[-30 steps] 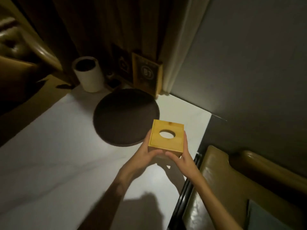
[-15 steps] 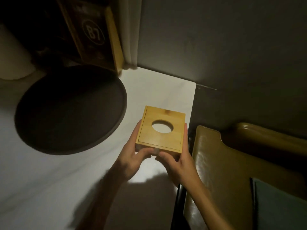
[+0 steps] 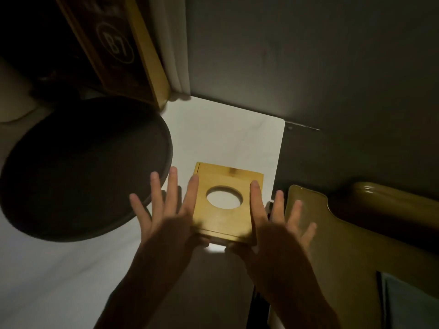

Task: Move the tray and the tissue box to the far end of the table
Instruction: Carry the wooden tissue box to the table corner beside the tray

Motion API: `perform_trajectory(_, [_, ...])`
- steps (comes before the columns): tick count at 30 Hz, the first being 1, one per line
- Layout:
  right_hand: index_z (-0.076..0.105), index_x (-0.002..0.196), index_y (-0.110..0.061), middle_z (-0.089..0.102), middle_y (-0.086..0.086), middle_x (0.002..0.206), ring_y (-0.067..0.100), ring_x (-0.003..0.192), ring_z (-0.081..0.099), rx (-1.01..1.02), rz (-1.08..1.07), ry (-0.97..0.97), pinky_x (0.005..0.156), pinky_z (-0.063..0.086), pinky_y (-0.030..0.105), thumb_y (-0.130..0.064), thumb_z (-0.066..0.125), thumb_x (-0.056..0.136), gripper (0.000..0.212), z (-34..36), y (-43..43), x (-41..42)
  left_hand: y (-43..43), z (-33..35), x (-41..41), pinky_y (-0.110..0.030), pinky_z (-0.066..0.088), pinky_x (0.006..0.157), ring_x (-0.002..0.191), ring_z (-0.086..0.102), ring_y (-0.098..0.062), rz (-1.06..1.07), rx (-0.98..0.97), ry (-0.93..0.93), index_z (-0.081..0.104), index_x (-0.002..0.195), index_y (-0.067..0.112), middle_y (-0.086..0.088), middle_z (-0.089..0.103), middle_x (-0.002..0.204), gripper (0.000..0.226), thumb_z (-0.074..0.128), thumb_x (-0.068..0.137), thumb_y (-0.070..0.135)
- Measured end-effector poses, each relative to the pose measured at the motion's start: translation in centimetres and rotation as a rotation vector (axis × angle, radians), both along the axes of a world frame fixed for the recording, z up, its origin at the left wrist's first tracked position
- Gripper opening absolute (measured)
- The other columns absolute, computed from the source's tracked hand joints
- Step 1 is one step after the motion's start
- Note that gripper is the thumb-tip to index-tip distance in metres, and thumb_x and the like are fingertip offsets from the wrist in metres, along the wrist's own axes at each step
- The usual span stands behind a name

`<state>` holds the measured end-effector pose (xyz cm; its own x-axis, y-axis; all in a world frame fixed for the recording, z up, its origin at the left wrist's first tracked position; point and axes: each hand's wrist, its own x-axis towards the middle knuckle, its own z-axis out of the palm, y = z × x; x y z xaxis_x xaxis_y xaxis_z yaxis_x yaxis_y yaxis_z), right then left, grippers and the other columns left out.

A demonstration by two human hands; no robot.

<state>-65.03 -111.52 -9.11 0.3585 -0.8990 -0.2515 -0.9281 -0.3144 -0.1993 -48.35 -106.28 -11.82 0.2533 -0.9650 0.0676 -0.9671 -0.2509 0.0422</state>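
Note:
The square wooden tissue box (image 3: 228,178), with a round hole in its top, rests on the white table (image 3: 225,134) close to its right edge, near the far end. My left hand (image 3: 166,217) and my right hand (image 3: 278,230) hover at the box's near corners, fingers spread and straight. Each forefinger lies along a side of the box top. The thumbs are hidden at the near edge. The round dark tray (image 3: 83,167) lies on the table to the left of the box, almost touching my left fingers.
A wooden-framed sign marked B7 (image 3: 116,46) leans at the far end behind the tray, with a pale curtain (image 3: 173,43) beside it. A white cylinder (image 3: 11,96) stands at far left. A dark wall (image 3: 308,55) closes the far side. An olive padded seat (image 3: 344,245) borders the table's right edge.
The box was gripped by both hands above the table and carried toward the far end. Now it sits on the table and both hands have opened, fingers spread.

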Motion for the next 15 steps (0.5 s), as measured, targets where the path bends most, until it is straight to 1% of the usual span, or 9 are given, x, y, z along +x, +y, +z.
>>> perform_trajectory(2, [0.011, 0.158, -0.022, 0.045, 0.031, 0.147, 0.062, 0.130, 0.041, 0.000, -0.075, 0.075, 0.087, 0.035, 0.084, -0.071, 0.083, 0.045, 0.143, -0.7, -0.5, 0.8, -1.1, 0.4, -0.3, -0.083, 0.030, 0.087, 0.133, 0.035, -0.058, 0.030, 0.101, -0.129, 0.041, 0.145, 0.006, -0.033, 0.035, 0.148, 0.132, 0.076, 0.038, 0.075])
perform_trajectory(3, [0.025, 0.155, -0.020, 0.058, 0.030, 0.135, 0.062, 0.119, 0.053, -0.001, -0.100, 0.062, 0.078, 0.038, 0.085, -0.070, 0.087, 0.035, 0.144, -1.3, -1.0, 1.1, -1.6, 0.4, -0.4, -0.082, 0.029, 0.089, 0.136, 0.033, -0.056, 0.058, 0.132, -0.159, 0.038, 0.147, 0.008, -0.032, 0.032, 0.151, 0.131, 0.070, 0.042, 0.079])
perform_trajectory(5, [0.039, 0.150, -0.023, 0.068, 0.027, 0.122, 0.059, 0.110, 0.060, -0.008, -0.120, 0.022, 0.074, 0.035, 0.085, -0.070, 0.087, 0.033, 0.135, -2.1, -2.0, 1.9, -2.9, 0.5, -0.6, -0.081, 0.027, 0.092, 0.141, 0.026, -0.052, 0.096, 0.158, -0.202, 0.029, 0.152, 0.011, -0.029, 0.024, 0.155, 0.128, 0.059, 0.050, 0.082])
perform_trajectory(7, [0.047, 0.148, -0.023, 0.068, 0.027, 0.122, 0.060, 0.110, 0.060, -0.065, -0.120, 0.004, 0.077, 0.029, 0.087, -0.070, 0.085, 0.041, 0.123, -2.6, -3.1, 2.2, -4.2, 0.4, -0.6, -0.083, 0.024, 0.095, 0.143, 0.023, -0.051, 0.097, 0.130, -0.205, 0.024, 0.153, 0.013, -0.027, 0.021, 0.157, 0.121, 0.054, 0.058, 0.082])
perform_trajectory(9, [0.036, 0.153, -0.027, 0.060, 0.028, 0.134, 0.062, 0.120, 0.052, -0.086, -0.138, -0.046, 0.083, 0.023, 0.089, -0.065, 0.084, 0.054, 0.117, -2.1, -4.6, 2.3, -5.8, 0.4, -0.4, -0.085, 0.017, 0.098, 0.145, 0.016, -0.051, 0.096, 0.106, -0.148, 0.022, 0.154, 0.017, -0.025, 0.018, 0.159, 0.116, 0.056, 0.062, 0.078])
perform_trajectory(10, [0.017, 0.158, -0.035, 0.046, 0.028, 0.148, 0.061, 0.132, 0.039, -0.066, -0.161, -0.076, 0.090, 0.018, 0.090, -0.062, 0.081, 0.063, 0.117, -1.5, -5.6, 2.6, -6.9, 0.7, -0.3, -0.086, 0.012, 0.099, 0.147, 0.010, -0.050, 0.113, 0.109, -0.104, 0.017, 0.155, 0.020, -0.024, 0.012, 0.161, 0.118, 0.059, 0.061, 0.076])
perform_trajectory(12, [-0.027, 0.148, -0.047, 0.010, 0.021, 0.165, 0.054, 0.148, 0.005, 0.069, -0.235, -0.123, 0.103, 0.002, 0.084, -0.058, 0.069, 0.080, 0.119, -0.9, -8.1, 3.3, -9.4, 1.7, 0.0, -0.085, 0.003, 0.101, 0.147, -0.014, -0.047, 0.182, 0.139, -0.012, -0.006, 0.155, 0.029, -0.018, -0.012, 0.163, 0.126, 0.062, 0.060, 0.076])
perform_trajectory(13, [-0.037, 0.142, -0.049, 0.001, 0.019, 0.166, 0.052, 0.149, -0.004, 0.132, -0.259, -0.109, 0.105, -0.003, 0.081, -0.058, 0.066, 0.082, 0.120, -0.6, -9.2, 3.7, -10.7, 1.9, 0.2, -0.084, -0.001, 0.101, 0.144, -0.026, -0.046, 0.203, 0.164, 0.011, -0.020, 0.151, 0.033, -0.016, -0.026, 0.160, 0.126, 0.060, 0.063, 0.076])
perform_trajectory(15, [-0.040, 0.140, -0.049, -0.002, 0.019, 0.166, 0.053, 0.148, -0.009, 0.183, -0.266, -0.094, 0.105, -0.007, 0.080, -0.057, 0.066, 0.082, 0.120, -0.1, -11.3, 4.6, -12.9, 2.1, 0.6, -0.083, -0.004, 0.101, 0.140, -0.035, -0.046, 0.206, 0.201, 0.030, -0.032, 0.145, 0.035, -0.014, -0.035, 0.157, 0.124, 0.057, 0.069, 0.074])
